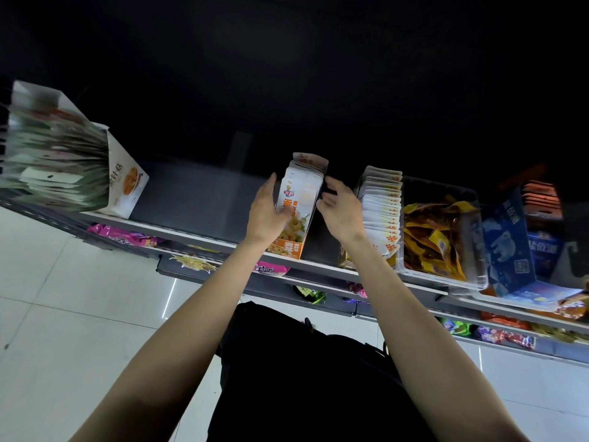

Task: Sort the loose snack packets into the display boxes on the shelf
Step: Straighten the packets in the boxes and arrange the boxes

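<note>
Holding a stack of snack packets (298, 199) mid-frame on the shelf (204, 199), left hand (266, 212) curls around it; right hand (339, 208) hovers beside, fingers relaxed.

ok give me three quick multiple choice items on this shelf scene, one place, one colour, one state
1. Where is the clear plastic bin of yellow and brown packets?
A right of both hands
B left of both hands
C on the floor

2. What colour is the printed carton at far right?
A green
B blue
C pink

3. What is the left hand doing?
A hanging idle
B resting on the floor
C holding the white and orange display box

Key: 1 A, it stands beyond the right hand; 2 B, its sides are blue; 3 C, its fingers wrap the box's side.
</note>
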Demonstrator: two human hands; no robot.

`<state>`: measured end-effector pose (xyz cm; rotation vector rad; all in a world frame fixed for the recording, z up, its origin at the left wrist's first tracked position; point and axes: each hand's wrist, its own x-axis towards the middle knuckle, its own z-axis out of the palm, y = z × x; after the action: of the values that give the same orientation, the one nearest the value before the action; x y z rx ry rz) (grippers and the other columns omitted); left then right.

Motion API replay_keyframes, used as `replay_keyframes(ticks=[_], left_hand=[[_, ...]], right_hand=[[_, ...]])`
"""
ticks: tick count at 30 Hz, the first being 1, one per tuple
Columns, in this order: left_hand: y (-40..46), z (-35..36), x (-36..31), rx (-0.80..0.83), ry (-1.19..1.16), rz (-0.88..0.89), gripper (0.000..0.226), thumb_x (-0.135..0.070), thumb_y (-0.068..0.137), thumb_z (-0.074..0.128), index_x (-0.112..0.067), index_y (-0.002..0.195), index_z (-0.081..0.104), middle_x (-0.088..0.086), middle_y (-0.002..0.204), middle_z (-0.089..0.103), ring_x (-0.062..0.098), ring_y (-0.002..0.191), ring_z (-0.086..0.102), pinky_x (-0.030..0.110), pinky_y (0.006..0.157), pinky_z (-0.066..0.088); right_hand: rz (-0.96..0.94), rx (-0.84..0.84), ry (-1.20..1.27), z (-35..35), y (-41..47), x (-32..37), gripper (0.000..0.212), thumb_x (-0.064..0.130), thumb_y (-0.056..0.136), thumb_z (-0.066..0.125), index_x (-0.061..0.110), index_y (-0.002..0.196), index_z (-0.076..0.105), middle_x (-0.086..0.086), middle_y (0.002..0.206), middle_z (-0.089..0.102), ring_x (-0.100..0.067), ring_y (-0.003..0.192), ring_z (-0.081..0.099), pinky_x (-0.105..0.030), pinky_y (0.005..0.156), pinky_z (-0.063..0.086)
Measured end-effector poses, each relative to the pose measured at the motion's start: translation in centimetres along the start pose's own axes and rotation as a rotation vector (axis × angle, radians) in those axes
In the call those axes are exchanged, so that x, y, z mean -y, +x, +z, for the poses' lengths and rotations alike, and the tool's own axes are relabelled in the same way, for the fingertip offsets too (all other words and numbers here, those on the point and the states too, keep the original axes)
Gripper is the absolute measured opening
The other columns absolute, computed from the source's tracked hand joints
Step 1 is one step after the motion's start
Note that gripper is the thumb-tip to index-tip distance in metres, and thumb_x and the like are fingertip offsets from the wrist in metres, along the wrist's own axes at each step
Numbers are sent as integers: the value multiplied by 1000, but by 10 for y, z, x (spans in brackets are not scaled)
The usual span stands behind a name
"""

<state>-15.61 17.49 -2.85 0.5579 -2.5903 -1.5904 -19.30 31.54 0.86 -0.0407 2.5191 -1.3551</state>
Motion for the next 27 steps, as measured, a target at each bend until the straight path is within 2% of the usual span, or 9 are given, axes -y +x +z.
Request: replay_keyframes(ticks=[4,8,12,15,17,19,22,25,27], left_hand=[[-8,3,-4,76,-66,53,64,-11,90,57,-19,147,28,1,139,49,16,124,49,31,99,45],[-1,4,-12,72,-221,-15,67,-9,93,54,-21,150,21,-1,143,45,15,129,44,21,100,37],[0,2,-15,50,-53,96,75,-11,87,63,-15,149,23,3,146,39,13,128,42,23,103,36],[2,-2,-16,-6,199,225,81,-17,83,68,-13,148,21,6,151,24,13,128,36,22,94,39],[8,-4,-20,-33,349,378,72,-18,82,67,-10,144,31,8,150,27,20,135,31,28,103,39],[15,-7,-23,-16,492,449,66,-23,84,65,-7,141,35,9,148,31,23,136,29,33,110,33],[23,-13,-26,11,637,449,64,-29,85,61,-6,140,37,8,149,29,24,134,30,36,108,35],[19,-16,-25,45,659,416,62,-27,86,61,-11,141,36,7,147,27,24,128,36,33,88,50],[15,-16,-24,29,643,372,57,-25,86,61,-14,138,39,9,142,30,23,124,41,30,76,52]], right_hand=[[-108,-1,-309,7,-2,-6,44,15,98,46,7,141,40,-15,142,40,-31,126,44,-33,104,35],[-113,18,-376,16,2,-1,42,24,99,42,5,137,40,-17,133,36,-34,118,46,-37,98,39],[-102,84,-686,8,8,5,56,34,97,46,3,141,31,-17,136,32,-33,122,38,-41,95,41],[-141,-104,-617,-8,12,13,42,25,97,46,5,135,44,-18,130,45,-33,116,49,-39,89,45],[-257,-272,-512,-16,19,18,34,15,96,48,7,129,52,-16,125,53,-32,108,57,-37,84,48],[-328,-246,-514,-22,30,22,35,11,94,51,9,129,53,-15,125,55,-32,108,58,-38,84,49],[-313,-108,-577,-22,48,21,34,13,95,50,15,128,56,-15,118,62,-35,104,60,-40,84,51],[-273,-95,-530,-22,57,20,24,13,93,50,17,111,66,-14,103,68,-36,94,63,-39,79,51],[-264,-104,-497,-23,58,21,22,10,91,50,15,101,68,-14,96,68,-36,88,63,-36,74,50]])
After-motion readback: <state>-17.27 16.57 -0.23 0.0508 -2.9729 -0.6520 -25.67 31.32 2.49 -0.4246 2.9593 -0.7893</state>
